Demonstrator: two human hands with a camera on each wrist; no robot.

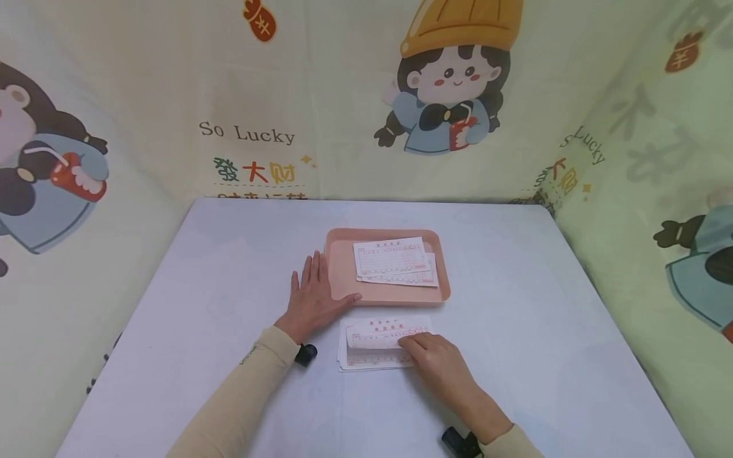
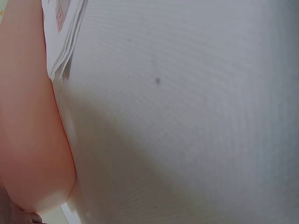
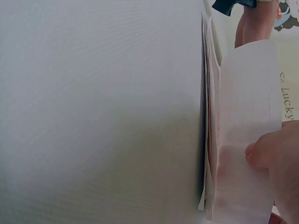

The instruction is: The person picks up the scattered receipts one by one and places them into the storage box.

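Observation:
A sheaf of white receipt slips with red print (image 1: 378, 365) lies on the table. My right hand (image 1: 441, 366) pinches the near edge of the top slip (image 1: 372, 338) between thumb and fingers. That slip is lifted and curls away from the rest; in the right wrist view the slip's pale underside (image 3: 247, 93) shows with the thumb against it. Behind the sheaf stands a shallow pink tray (image 1: 340, 273). My left hand (image 1: 312, 302) lies at its front left corner, fingers straight along the left side and thumb along the front rim. Several more slips (image 1: 392, 257) overlap inside the tray.
The white table (image 1: 515, 305) stretches out on both sides of the tray. A patterned cloth (image 1: 338, 95) with cartoon figures hangs along its back and sides. Each wrist wears a small black camera, such as the left camera (image 1: 306, 354).

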